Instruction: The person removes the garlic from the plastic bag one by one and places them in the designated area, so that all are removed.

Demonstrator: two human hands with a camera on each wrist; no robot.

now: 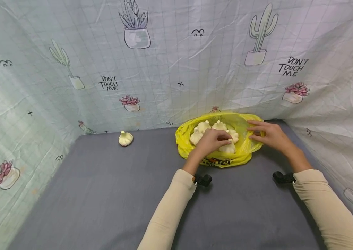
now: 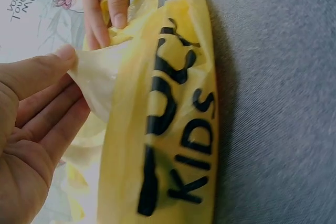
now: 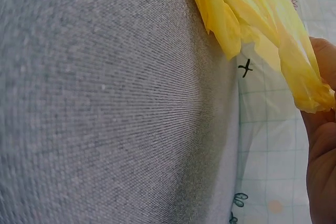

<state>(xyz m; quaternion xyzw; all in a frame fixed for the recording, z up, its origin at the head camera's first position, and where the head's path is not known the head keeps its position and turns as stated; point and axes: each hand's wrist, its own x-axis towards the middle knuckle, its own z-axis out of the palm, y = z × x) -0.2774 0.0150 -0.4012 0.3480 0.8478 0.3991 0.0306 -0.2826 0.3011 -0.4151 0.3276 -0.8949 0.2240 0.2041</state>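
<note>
A yellow plastic bag (image 1: pixel 182 140) with black print lies on its base with its mouth spread, several pale garlic bulbs (image 1: pixel 204 126) inside. Over its front part, my left hand (image 1: pixel 209 141) pinches a garlic bulb (image 1: pixel 227 148) by the stem between thumb and fingers. The left wrist view shows this bulb (image 2: pixel 98 74) behind the bag's printed wall. On the bag's right side, my right hand (image 1: pixel 268 133) grips the rim, with folds of yellow plastic (image 3: pixel 304 77) at its thumb in the right wrist view. Its fingertips are partly hidden there.
One more garlic bulb (image 1: pixel 125 138) sits alone at the back left of the grey table (image 1: pixel 126 194). A printed cloth (image 1: pixel 164 62) hangs behind the table and along its sides, close to the bag.
</note>
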